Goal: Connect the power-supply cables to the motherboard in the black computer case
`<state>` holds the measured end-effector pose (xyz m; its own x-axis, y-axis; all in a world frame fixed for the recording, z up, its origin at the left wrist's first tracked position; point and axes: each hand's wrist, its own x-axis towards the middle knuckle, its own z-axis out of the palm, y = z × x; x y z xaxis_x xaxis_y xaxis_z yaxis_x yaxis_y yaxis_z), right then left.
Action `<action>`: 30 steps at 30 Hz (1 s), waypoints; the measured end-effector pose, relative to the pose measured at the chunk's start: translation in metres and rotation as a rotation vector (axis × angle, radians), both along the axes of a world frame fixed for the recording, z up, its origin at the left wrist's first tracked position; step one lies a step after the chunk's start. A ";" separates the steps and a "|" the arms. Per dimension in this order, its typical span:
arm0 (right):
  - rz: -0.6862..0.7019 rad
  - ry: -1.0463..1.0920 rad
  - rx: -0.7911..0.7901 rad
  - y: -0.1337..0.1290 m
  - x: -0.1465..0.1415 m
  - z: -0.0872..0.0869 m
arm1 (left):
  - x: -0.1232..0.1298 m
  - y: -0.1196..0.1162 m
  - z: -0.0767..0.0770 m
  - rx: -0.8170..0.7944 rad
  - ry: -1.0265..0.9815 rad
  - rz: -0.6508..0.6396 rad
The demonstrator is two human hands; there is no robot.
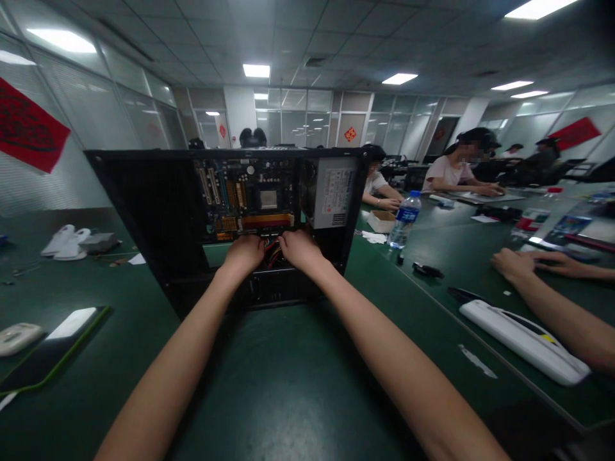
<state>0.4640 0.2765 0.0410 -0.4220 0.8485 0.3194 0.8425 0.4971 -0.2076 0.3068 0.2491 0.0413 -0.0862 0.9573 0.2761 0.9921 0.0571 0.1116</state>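
Nearest is the bare green table [288,378], with both forearms reaching across it, well apart at the elbows and drawn together at the hands. At the left lie a dark pad [55,352] with a green edge and, just beside it, a white device [20,337]; at the right, a long white tool [523,340] rests near a co-worker's hands [516,266]. None of these stands between the arms and the case [148,205], which is upright on the table straight ahead, its open side turned to the person, probably so that both hands can get inside from the front. The left hand [245,253] and right hand [298,248] meet low in it, backs up and fingers curled inward, at the wires [273,253] under the board [247,192]. They seem set close so as to work on one spot; whether either grips a wire I cannot tell, as the fingertips are hidden. The power supply [331,192] fills the upper right corner, which likely leaves less room above the right hand. Outside, a bottle [406,218] and small box [382,221] stand to the right, with a grey block [98,242] to the left. Farther off, a person in a pale top [451,173] sits at the table.
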 end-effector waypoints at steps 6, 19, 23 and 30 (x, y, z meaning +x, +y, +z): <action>-0.033 -0.122 0.121 -0.029 0.026 -0.006 | 0.004 -0.021 0.008 0.133 0.083 0.021; -0.051 -0.287 0.135 -0.037 0.056 -0.034 | -0.029 -0.078 -0.026 0.099 0.386 -0.147; -0.071 -0.286 0.123 -0.040 0.056 -0.034 | -0.032 -0.077 -0.027 0.182 0.392 -0.193; -0.037 -0.205 0.127 -0.044 0.058 -0.029 | -0.036 -0.076 -0.033 0.224 0.382 -0.206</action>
